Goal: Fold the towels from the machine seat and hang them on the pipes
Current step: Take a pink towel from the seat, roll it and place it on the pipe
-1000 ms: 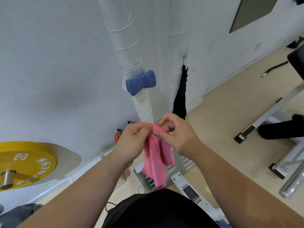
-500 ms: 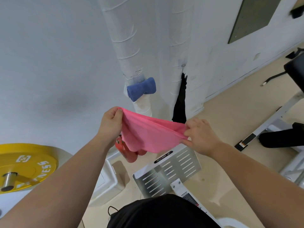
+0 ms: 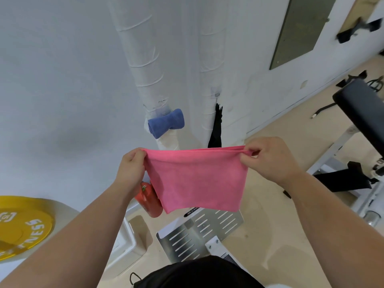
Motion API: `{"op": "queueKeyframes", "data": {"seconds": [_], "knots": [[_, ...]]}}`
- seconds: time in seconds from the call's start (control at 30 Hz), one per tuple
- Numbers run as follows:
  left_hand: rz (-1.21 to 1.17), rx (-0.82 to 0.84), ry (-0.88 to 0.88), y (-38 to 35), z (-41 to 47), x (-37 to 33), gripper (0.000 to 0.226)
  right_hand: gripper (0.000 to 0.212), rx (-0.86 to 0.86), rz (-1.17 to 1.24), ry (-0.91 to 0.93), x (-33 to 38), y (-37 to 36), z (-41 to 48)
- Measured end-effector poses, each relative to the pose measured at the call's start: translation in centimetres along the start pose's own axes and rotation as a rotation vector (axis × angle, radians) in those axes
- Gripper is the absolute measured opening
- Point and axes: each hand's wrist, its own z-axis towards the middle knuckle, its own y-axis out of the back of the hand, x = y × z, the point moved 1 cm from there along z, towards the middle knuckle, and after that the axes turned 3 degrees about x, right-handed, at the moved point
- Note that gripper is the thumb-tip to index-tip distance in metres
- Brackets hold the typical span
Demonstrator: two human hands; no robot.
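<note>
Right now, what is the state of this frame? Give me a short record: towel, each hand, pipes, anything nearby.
towel in hand: pink towel, stretched out in the air between both hands, lower edge hanging free
left hand: grips one top corner
right hand: pinches the other top corner
already hung: blue towel, folded, on the left pipe
right pipe: no towel visible; black strip hangs beside it
nearby: yellow weight plate lower left; red object behind the pink towel

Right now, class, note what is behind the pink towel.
A red container and a slotted metal plate poke out below the pink towel; their upper parts and the floor behind are hidden.
</note>
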Motion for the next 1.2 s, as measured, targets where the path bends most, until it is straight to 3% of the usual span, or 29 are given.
{"op": "queueKeyframes", "data": {"seconds": [0.27,0.4,0.6,0.67,0.9,1.07,1.2], "knots": [[-0.001,0.003,-0.051,-1.4,-0.1,-1.3,0.028,0.012,0.045,0.538,-0.127,-1.5,1.0,-0.8],[0.036,-0.043,-0.049,-1.8,-0.6,-1.2,0.025,0.047,0.060,0.703,-0.242,-2.3,0.3,-1.1],[0.048,-0.068,-0.037,-1.4,-0.7,-1.2,0.027,0.008,0.098,0.952,-0.427,-2.1,-0.6,-1.5],[0.049,-0.065,-0.033,-1.4,-1.0,-1.3,0.028,0.005,0.086,1.016,-0.494,-2.0,-1.0,-1.5],[0.034,0.082,0.196,-2.2,-2.1,0.5,0.032,0.011,-0.255,0.728,-0.709,-2.6,-5.4,-2.6],[-0.062,0.173,0.247,-4.5,-4.5,-0.1,0.023,0.011,-0.281,0.572,-0.610,-0.7,-8.0,-3.3],[-0.087,0.270,0.206,-7.1,-7.1,-1.4,0.036,0.022,-0.275,0.559,-0.488,2.7,-9.3,-3.7]]}}
